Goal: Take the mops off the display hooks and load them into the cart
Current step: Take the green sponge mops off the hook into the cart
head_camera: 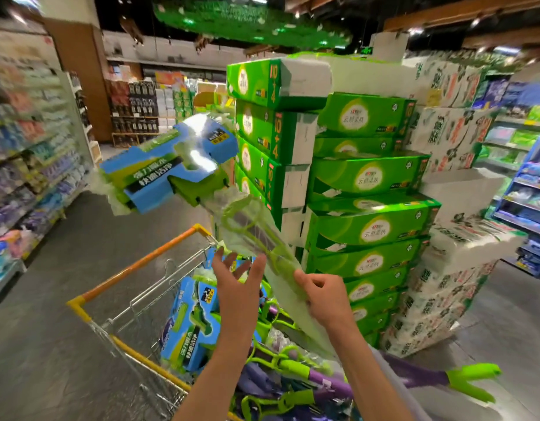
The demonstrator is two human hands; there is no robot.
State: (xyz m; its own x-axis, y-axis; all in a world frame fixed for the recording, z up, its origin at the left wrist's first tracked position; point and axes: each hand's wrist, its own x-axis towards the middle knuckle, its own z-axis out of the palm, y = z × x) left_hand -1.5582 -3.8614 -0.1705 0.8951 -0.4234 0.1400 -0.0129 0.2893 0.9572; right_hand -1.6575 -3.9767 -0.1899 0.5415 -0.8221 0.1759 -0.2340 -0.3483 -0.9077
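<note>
A plastic-wrapped mop (171,165) with a blue and green card sleeve on its head is held in the air above the cart (135,265). My right hand (323,294) grips its green handle low down through the wrap. My left hand (237,278) is open with fingers spread, just left of the handle and not touching it. Several mops lie in the cart, one with the same blue sleeve (190,323) and others purple and green (293,372). One purple handle with a green end (469,379) sticks out to the right.
A tall stack of green tissue cartons (366,177) stands right behind the cart, with white printed packs (451,268) beside it. Store shelves (29,153) line the left of the grey aisle floor. Blue shelving (526,189) stands at the far right.
</note>
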